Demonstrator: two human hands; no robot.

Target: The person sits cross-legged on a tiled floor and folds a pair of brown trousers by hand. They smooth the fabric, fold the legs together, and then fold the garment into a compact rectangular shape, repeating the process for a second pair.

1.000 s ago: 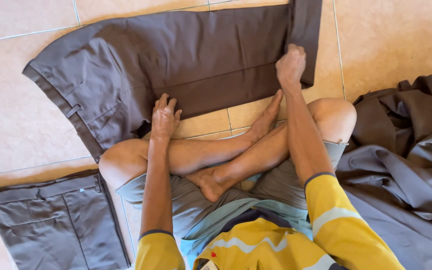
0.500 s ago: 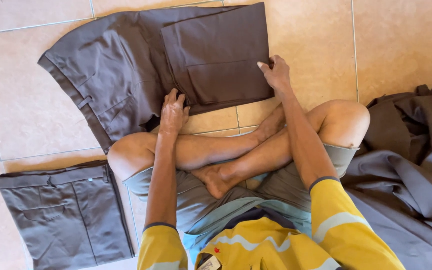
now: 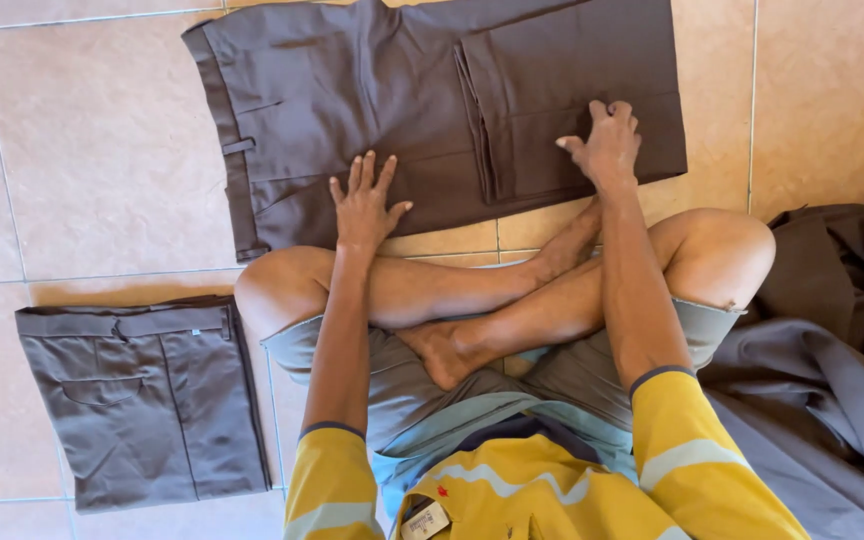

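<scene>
Since a moment ago, the trouser legs have been folded over, and both hands have come down flat on the cloth. A person sits cross-legged on a tan tiled floor (image 3: 102, 170), seen from above. Dark brown trousers (image 3: 352, 90) lie spread at twelve o'clock, waistband toward nine o'clock, with the legs doubled back into a second layer on the side toward three o'clock. The left hand (image 3: 364, 207) rests palm down on the near edge of the trousers, fingers (image 3: 357, 172) spread wide and straight, gripping nothing. The right hand (image 3: 607, 145) presses on the folded layer, fingers loosely curled downward against the cloth, not clenched around it. At eight o'clock, well apart from the hands, lies a folded pair of grey trousers (image 3: 142, 400). At four o'clock, beside the person's knee, a loose heap of dark cloth (image 3: 832, 330) is piled on the floor.
</scene>
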